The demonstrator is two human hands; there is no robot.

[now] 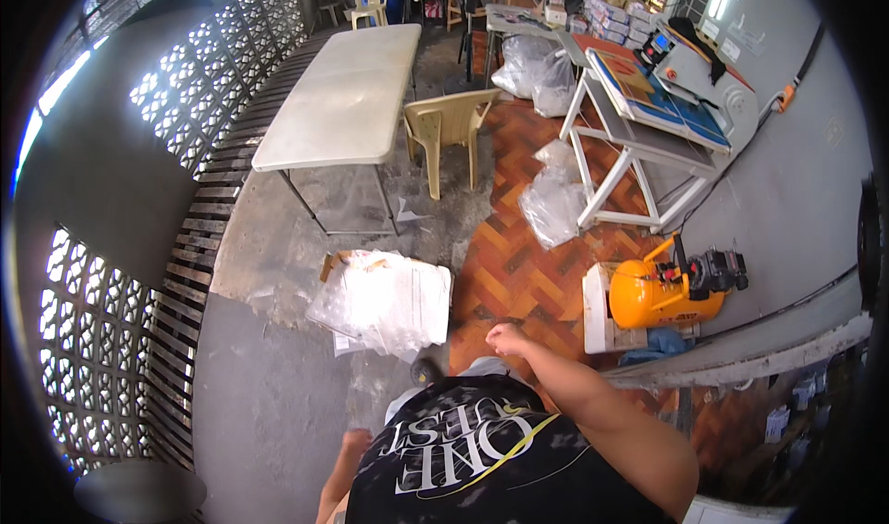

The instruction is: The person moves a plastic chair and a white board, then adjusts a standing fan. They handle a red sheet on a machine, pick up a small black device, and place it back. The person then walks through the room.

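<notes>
Head feed, read from my station; clock centred on the frame. Largest first. At 11 o'clock I note a long white desk (343,93) on thin metal legs. At 2 o'clock, a stand (648,140) with a white frame. At 12, a beige plastic chair (449,119) beside the desk. Just off centre toward 7, a white box (407,302) partly draped in clear plastic, top washed out by glare. At 3, a yellow tank (642,293). Right hand (506,339) at 5, near the box but apart in view; fingers bunched, curled inward. Left hand (356,441) at 7, blurred; I cannot tell its fingers' state.
</notes>
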